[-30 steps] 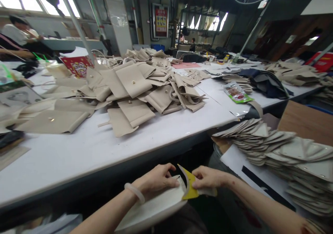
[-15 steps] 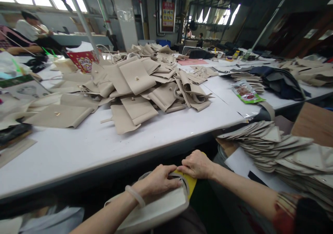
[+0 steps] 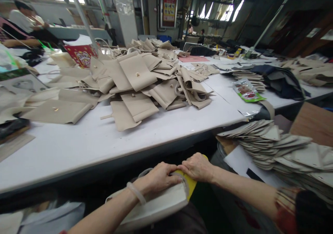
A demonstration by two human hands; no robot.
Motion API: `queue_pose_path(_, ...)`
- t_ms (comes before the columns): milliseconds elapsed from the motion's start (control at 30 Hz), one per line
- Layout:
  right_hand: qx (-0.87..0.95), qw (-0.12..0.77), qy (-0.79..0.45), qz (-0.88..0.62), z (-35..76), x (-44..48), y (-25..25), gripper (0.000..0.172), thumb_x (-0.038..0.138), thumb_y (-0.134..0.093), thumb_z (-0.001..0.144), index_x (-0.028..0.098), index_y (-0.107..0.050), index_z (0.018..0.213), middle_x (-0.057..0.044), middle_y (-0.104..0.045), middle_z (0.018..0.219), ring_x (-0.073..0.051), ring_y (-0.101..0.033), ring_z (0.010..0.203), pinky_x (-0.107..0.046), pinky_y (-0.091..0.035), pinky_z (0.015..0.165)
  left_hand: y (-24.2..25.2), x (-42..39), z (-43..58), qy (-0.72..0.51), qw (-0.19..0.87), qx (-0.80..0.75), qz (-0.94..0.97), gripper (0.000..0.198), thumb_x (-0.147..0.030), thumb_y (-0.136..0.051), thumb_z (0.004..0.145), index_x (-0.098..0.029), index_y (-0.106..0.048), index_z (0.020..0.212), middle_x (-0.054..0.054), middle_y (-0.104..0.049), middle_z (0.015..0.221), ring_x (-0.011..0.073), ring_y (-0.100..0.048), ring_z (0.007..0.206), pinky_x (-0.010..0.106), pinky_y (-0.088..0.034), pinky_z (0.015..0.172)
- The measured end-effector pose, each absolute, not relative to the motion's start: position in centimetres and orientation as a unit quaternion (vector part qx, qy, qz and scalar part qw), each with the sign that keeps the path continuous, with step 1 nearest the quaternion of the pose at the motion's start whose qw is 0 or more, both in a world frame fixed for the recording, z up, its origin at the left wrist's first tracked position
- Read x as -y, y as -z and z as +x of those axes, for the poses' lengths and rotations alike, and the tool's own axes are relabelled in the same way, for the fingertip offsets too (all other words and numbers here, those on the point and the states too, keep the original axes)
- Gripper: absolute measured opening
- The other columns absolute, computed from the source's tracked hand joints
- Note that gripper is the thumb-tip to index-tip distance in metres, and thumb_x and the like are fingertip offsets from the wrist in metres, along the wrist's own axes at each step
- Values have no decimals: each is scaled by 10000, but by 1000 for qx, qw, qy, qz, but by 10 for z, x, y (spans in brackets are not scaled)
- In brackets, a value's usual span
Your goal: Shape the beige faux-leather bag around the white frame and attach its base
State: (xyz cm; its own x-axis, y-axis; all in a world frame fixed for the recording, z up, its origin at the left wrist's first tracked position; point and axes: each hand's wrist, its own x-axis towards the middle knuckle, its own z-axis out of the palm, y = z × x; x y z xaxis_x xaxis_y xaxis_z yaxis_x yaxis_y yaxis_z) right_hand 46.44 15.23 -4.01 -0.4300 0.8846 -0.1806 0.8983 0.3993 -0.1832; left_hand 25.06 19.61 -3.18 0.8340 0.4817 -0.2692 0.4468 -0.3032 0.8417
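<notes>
A white leather-like piece (image 3: 156,202) with a curved edge lies on my lap below the table's front edge. My left hand (image 3: 158,178), with a pale bangle on the wrist, presses down on its top edge with curled fingers. My right hand (image 3: 196,166) is closed over a yellow piece (image 3: 191,185) that sits against the white piece's corner, fingertips meeting those of the left hand.
A white table (image 3: 104,140) carries a big heap of beige flap pieces (image 3: 140,81). To my right stands a stack of pale triangular pieces (image 3: 281,147) and a brown board (image 3: 312,123). A snack packet (image 3: 246,91) and dark fabric (image 3: 278,81) lie farther right. A person (image 3: 23,22) works at far left.
My right hand moved left and up onto the yellow piece, pressing it flat against the white piece; earlier it held the yellow piece lifted apart. The hands now touch.
</notes>
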Motion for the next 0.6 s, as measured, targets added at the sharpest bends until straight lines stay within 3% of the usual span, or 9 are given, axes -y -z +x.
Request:
queue_pose_path(200, -794, 35, 131, 592, 455, -132, 48, 605, 522, -244, 1029, 195, -706, 813, -124, -729, 775, -242, -662, 687, -313, -324, 633, 41, -196, 249, -13, 466, -259, 846, 357, -483, -539, 908, -260, -730, 1111, 24, -726, 815, 178, -588, 650, 256, -373, 589)
queue_pose_path(333, -775, 35, 128, 618, 444, -120, 49, 586, 485, -228, 1035, 189, -688, 823, -133, -720, 763, -256, -662, 669, -322, -330, 617, 37, -193, 248, 5, 453, -265, 851, 425, -596, -537, 888, -294, -734, 1113, 55, -749, 892, 238, -646, 738, 294, -401, 645)
queue_pose_path(433, -782, 36, 121, 610, 439, -117, 49, 555, 439, -237, 1034, 184, -685, 828, -136, -706, 731, -284, -662, 673, -337, -351, 617, 26, -202, 232, 9, 508, -299, 808, 490, -659, -590, 826, -338, -700, 1180, 43, -738, 1086, 297, -658, 957, 335, -448, 803)
queue_pose_path(533, -785, 16, 142, 603, 443, -121, 53, 520, 426, -253, 1020, 213, -704, 873, -116, -718, 798, -306, -673, 783, -357, -398, 672, 20, -221, 176, -44, 556, -381, 737, 585, -691, -602, 799, -315, -656, 1243, 26, -644, 1302, 301, -565, 1195, 347, -382, 1013)
queue_pose_path(600, -745, -26, 203, 635, 445, -127, 55, 550, 499, -247, 1008, 250, -707, 839, -81, -728, 846, -283, -673, 826, -341, -421, 695, 26, -223, 122, -93, 558, -463, 682, 618, -719, -527, 827, -248, -660, 1205, 61, -659, 1264, 290, -574, 1172, 353, -378, 1020)
